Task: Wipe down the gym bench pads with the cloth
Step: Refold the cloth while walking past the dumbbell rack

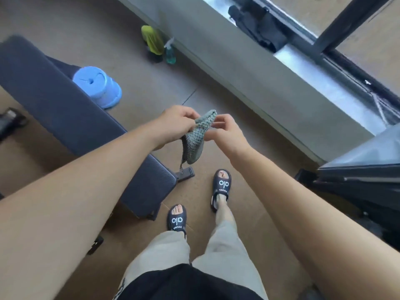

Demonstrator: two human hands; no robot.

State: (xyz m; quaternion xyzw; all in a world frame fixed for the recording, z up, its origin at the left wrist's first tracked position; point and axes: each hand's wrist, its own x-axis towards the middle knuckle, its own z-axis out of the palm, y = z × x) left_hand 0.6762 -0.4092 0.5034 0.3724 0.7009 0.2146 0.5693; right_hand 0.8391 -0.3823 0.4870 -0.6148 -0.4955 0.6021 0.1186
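Both bare forearms reach forward from the bottom of the head view, meeting above the floor just right of the bench. Left hand pinches the upper left edge of the cloth, fingers curled on it; right hand pinches the upper right edge, thumb and fingertips closed on the fabric. Cloth is grey-green, waffle-textured, bunched, hanging down between the hands in the air, not touching the bench pad. Bench pad is dark blue, running diagonally, its near end left of the person's feet in dark slides. Blue upturned tub sits on the floor just beyond the bench. Farther past the bench, by the grey wall ledge, stand a yellow-green bottle and a teal spray bottle, side by side. Dark bundle lies on the sill above the ledge.
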